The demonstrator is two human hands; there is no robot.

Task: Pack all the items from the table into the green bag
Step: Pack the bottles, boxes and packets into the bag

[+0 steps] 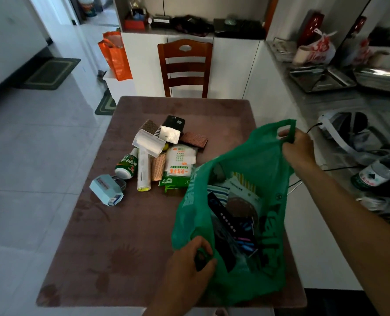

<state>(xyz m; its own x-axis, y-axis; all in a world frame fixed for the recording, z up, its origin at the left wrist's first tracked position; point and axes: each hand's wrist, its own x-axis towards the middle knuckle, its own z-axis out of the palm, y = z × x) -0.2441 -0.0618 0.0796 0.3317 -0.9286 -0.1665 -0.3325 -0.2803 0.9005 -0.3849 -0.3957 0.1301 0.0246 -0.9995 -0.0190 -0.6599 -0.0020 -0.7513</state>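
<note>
The green bag (266, 160) stands open on the right half of the brown table (102, 236), with several packets and a dark box inside. My left hand (189, 261) grips its near handle. Gripping the far handle, my right hand (300, 148) holds it up. A heap of items lies at the table's middle: a green-and-white bottle (126, 165), a white tube (143, 171), a pack of disposable gloves (178, 166), a pale blue box (106, 189), a clear plastic case (148, 142), a tissue pack (170, 134), a black phone (174, 123) and brown wafer-like pads (194, 139).
A wooden chair (186, 65) stands at the table's far end. An orange bag (115, 55) sits on a white box to the left. On the right a counter (339, 101) carries metal trays, a plastic bottle (378, 173) and a cable.
</note>
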